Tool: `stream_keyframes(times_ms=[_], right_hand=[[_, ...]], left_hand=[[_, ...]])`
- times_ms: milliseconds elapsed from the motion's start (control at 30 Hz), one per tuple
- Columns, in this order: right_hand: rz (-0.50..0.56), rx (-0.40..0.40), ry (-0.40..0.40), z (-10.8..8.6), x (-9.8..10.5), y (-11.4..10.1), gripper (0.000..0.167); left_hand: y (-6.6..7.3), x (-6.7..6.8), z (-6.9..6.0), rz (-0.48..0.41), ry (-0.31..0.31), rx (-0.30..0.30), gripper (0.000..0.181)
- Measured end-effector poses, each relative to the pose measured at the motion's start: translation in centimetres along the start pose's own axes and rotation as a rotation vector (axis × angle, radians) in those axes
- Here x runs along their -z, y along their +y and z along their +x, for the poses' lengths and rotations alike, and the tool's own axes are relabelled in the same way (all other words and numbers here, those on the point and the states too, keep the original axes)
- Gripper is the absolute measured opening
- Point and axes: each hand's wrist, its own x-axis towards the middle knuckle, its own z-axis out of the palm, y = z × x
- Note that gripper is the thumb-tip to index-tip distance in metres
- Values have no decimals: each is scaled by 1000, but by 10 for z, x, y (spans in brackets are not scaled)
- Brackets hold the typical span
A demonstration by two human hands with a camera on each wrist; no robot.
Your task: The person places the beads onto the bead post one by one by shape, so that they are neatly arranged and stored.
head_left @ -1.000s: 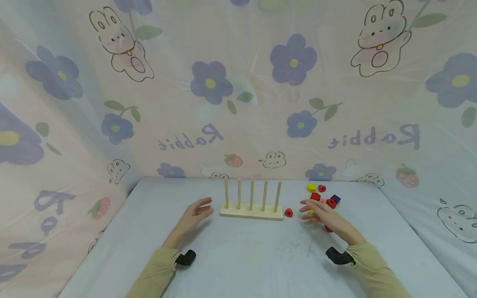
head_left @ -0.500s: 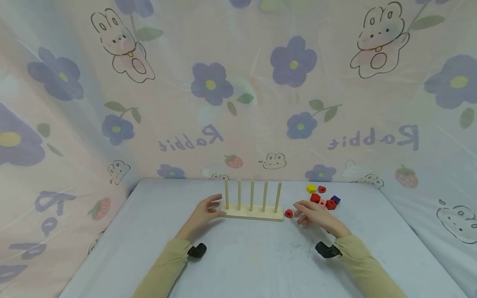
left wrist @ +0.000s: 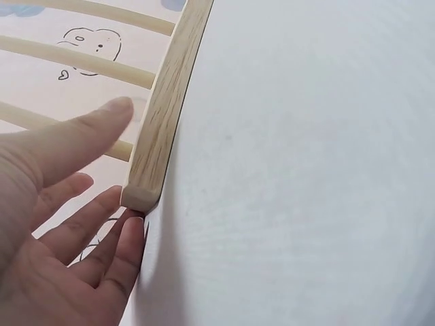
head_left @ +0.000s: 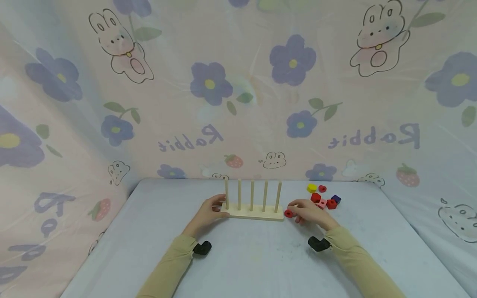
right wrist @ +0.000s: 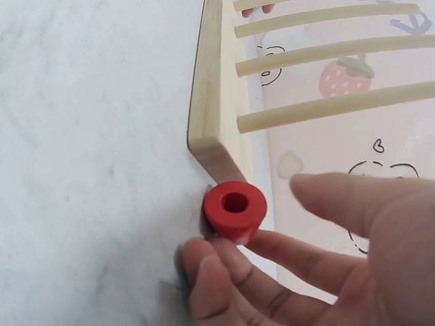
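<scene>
A pale wooden base (head_left: 254, 212) with several upright pegs (head_left: 251, 196) stands mid-table. At its left end is my left hand (head_left: 206, 213); in the left wrist view, the fingers of that hand (left wrist: 75, 224) are at the end of the base (left wrist: 160, 129), the thumb spread apart above. Beside the base's right end lies a red bead with a hole (right wrist: 235, 207). My right hand (head_left: 309, 213) is at this bead (head_left: 288, 213), fingertips just below it and thumb apart from it in the right wrist view.
Right of my right hand lies a group of beads: a yellow one (head_left: 311, 188), a pink one (head_left: 321, 203), a dark blue one (head_left: 336, 199) and several red ones (head_left: 331, 204). A patterned cloth (head_left: 253, 124) hangs behind the table.
Both hands have moved inward: my left hand to the left end of the base, my right hand leftward to the red bead beside the base.
</scene>
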Motion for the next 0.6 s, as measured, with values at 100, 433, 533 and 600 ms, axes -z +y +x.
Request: stream_keyframes(times_ms=[100, 433, 533, 600], right_hand=[[-37, -7, 5, 3, -1, -2, 34], [-68, -7, 15, 9, -1, 1, 25], [-47, 20, 14, 6, -1, 3, 24], [-39, 60, 8, 4, -1, 4, 25]], left_hand=[[10, 0, -4, -13, -3, -11, 64], [-13, 0, 3, -6, -20, 11, 62], [-13, 1, 3, -8, -23, 18, 61], [-13, 1, 2, -15, -25, 23, 61]])
